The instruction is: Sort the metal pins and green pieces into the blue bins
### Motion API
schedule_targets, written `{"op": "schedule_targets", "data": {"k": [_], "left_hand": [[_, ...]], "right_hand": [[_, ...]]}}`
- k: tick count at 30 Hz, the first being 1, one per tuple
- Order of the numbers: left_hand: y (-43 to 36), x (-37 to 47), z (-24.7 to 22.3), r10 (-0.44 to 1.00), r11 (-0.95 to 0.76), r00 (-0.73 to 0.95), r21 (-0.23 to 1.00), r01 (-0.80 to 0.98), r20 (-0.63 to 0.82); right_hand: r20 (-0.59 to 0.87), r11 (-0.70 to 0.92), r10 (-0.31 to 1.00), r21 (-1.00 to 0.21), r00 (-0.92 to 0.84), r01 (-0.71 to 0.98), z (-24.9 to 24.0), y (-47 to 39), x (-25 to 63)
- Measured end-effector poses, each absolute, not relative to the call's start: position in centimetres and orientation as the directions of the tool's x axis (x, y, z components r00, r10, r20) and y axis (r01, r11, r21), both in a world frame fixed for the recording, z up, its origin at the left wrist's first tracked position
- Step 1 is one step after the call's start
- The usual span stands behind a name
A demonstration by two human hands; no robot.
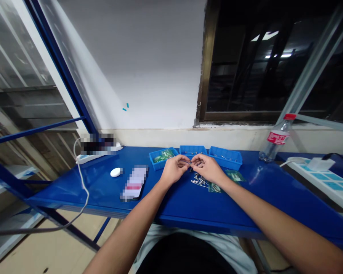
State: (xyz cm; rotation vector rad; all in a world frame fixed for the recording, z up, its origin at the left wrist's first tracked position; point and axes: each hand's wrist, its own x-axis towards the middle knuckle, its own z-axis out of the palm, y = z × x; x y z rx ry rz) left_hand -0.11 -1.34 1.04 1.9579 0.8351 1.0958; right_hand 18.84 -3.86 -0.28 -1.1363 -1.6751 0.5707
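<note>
My left hand point(175, 167) and my right hand point(206, 166) meet over the middle of the blue table, fingertips pinched together. Between them is a small dark piece, too small to name. Just below my hands lies a loose pile of thin metal pins point(199, 182). Partly behind my right wrist is a green-tinted plastic bag point(215, 188) with pins in it, and another green bag point(235, 175) lies further right. Behind my hands stand the left blue bin point(159, 165) holding green bags, the middle blue bin point(192, 147) and the right blue bin point(233, 164), the last two with slim metal parts.
A phone point(135, 182) and a white round case point(115, 172) lie left on the table point(185, 207). A bottle with a red cap point(278, 137) stands at the back right, near a white power strip point(326, 182). Another power strip point(87, 156) is at the left, with a cable point(86, 190) hanging down.
</note>
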Motion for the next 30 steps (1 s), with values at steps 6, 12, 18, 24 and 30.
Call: {"op": "schedule_targets", "data": {"k": [6, 12, 18, 24, 30], "left_hand": [[-0.9, -0.1, 0.8, 0.807, -0.521, 0.397, 0.844, 0.128, 0.438], [-0.2, -0.5, 0.4, 0.811, -0.572, 0.305, 0.787, 0.231, 0.500], [-0.5, -0.7, 0.7, 0.797, -0.603, 0.279, 0.719, 0.346, 0.535], [-0.7, -0.7, 1.0, 0.796, -0.605, 0.285, 0.696, 0.386, 0.534], [-0.8, -0.8, 0.9, 0.784, -0.621, 0.298, 0.687, 0.377, 0.545]], "right_hand": [[0.569, 0.542, 0.815, -0.681, -0.112, 0.492, 0.1, -3.7, 19.0], [0.718, 0.534, 0.695, -0.499, -0.019, 0.683, 0.6, -2.4, 20.9], [0.758, 0.463, 0.651, -0.357, -0.039, 0.811, 0.5, -0.7, 23.3], [0.714, 0.459, 0.684, -0.263, -0.149, 0.849, 0.5, -0.9, 23.0], [0.591, 0.625, 0.700, -0.236, -0.400, 0.744, 0.6, -3.0, 20.3]]}}
